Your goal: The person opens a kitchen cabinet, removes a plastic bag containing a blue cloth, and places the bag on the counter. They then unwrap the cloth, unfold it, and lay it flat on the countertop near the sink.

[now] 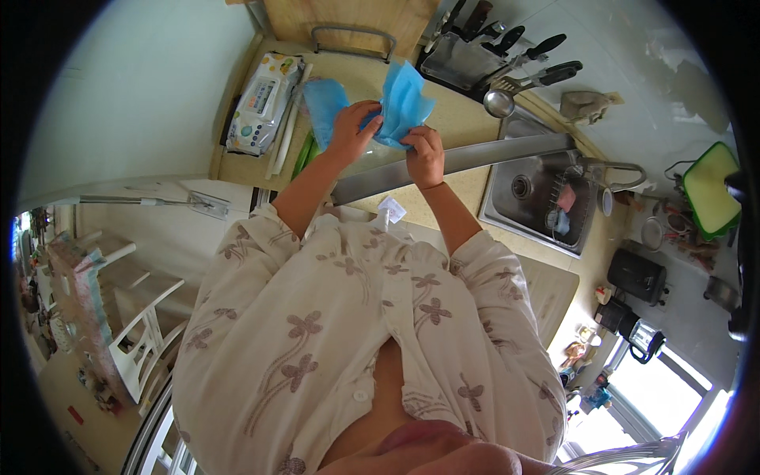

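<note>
Over the counter, a thin, creased bright-blue sheet (402, 99) stands up between my hands; whether it is cloth or soft plastic I cannot tell. My left hand (352, 133) is closed, its fingers and thumb pinching the sheet's left side. My right hand (426, 152) pinches the lower right edge with curled fingers. Beside my left hand lies another folded blue piece (323, 107), seemingly in clear wrapping. Green stalks (304, 155) show below it, partly hidden by my left forearm.
A long grey metal strip (475, 157) crosses the counter front toward the steel sink (507, 207). White rods (286, 131) and a wipes pack (261, 103) lie at the left. Behind stand a knife holder (459, 59), a ladle (499, 103) and a wooden board (348, 20).
</note>
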A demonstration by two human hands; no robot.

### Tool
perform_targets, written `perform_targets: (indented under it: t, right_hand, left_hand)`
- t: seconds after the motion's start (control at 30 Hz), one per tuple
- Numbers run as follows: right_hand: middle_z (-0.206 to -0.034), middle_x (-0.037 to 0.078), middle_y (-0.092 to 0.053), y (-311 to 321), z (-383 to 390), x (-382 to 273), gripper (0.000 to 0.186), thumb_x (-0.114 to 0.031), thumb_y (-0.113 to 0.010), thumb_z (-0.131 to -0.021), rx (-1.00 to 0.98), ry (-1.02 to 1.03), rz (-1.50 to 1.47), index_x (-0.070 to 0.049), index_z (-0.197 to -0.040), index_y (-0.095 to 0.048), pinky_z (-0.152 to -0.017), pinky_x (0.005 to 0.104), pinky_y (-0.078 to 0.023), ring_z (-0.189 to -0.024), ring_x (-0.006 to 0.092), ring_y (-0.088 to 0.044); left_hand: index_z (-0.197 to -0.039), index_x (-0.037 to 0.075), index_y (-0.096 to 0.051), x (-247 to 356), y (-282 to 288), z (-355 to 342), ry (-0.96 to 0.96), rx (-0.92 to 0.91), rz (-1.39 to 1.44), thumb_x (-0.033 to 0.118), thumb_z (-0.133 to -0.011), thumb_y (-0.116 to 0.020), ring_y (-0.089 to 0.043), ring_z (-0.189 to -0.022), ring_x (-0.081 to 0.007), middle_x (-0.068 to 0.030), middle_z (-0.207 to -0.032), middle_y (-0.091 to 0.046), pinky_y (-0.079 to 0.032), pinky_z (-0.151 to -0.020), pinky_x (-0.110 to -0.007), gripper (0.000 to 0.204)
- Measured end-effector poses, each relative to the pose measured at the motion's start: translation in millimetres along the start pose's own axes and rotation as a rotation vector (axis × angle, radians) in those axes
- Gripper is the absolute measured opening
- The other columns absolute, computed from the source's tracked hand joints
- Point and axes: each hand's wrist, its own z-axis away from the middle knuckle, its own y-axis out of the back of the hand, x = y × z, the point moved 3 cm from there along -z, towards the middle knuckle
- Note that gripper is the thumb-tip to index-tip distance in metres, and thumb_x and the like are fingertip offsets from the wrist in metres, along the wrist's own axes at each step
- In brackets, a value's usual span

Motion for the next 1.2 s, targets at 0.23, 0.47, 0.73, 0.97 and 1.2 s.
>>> perform_targets:
  t: [0.23,0.47,0.73,0.97,1.2]
  right_hand:
    - [-0.112,0.011,-0.058,1,7,-8,0.034,0.014,-0.060,-0.059,0.016,-0.126,0.078,-0.012,-0.080,-0.062,-0.088,0.0431,-0.046,-0.105,0.0354,-0.054]
    - [-0.138,0.019,-0.040,4,10,-7,0.045,0.009,-0.064,-0.063,0.007,-0.028,0.068,-0.014,-0.102,-0.064,-0.101,0.0443,-0.039,-0.126,0.0389,-0.041]
    - [-0.137,0.018,-0.042,-22,22,20,0.081,0.013,-0.057,-0.077,0.140,-1.105,-0.879,-0.011,-0.146,-0.022,-0.101,0.0408,-0.044,-0.123,0.0297,-0.049]
    - [-0.125,0.014,-0.055,-10,2,4,0.063,0.017,-0.057,-0.074,0.072,-1.166,-1.407,-0.004,-0.132,-0.045,-0.101,0.0424,-0.045,-0.114,0.0292,-0.056]
    - [-0.113,0.009,-0.062,-6,6,8,0.046,0.016,-0.059,-0.073,0.063,-1.031,-1.457,-0.004,-0.115,-0.058,-0.098,0.0387,-0.043,-0.108,0.0261,-0.058]
  left_hand:
    - [-0.103,0.004,-0.062,3,-1,6,0.089,-0.105,0.122,0.028,-0.085,-0.071,-0.062,-0.086,-0.0174,-0.0065,-0.098,-0.066,-0.048,-0.072,-0.032,0.031]
    - [-0.094,0.004,-0.059,6,-6,14,0.197,-0.155,0.090,0.017,-0.085,-0.068,-0.060,-0.076,-0.0156,-0.0066,-0.088,-0.063,-0.047,-0.062,-0.030,0.019]
    - [-0.090,0.003,-0.058,16,3,19,0.002,-0.137,-0.003,0.011,-0.080,-0.068,-0.061,-0.080,-0.0198,-0.0091,-0.087,-0.062,-0.047,-0.067,-0.034,0.016]
    - [-0.094,0.004,-0.063,7,5,21,0.085,-0.208,0.056,0.021,-0.078,-0.077,-0.062,-0.088,-0.0213,-0.0083,-0.093,-0.066,-0.049,-0.078,-0.035,0.027]
    - [-0.095,0.004,-0.063,-2,3,23,0.203,-0.247,0.134,0.021,-0.086,-0.071,-0.061,-0.082,-0.0157,-0.0055,-0.089,-0.066,-0.049,-0.075,-0.031,0.021]
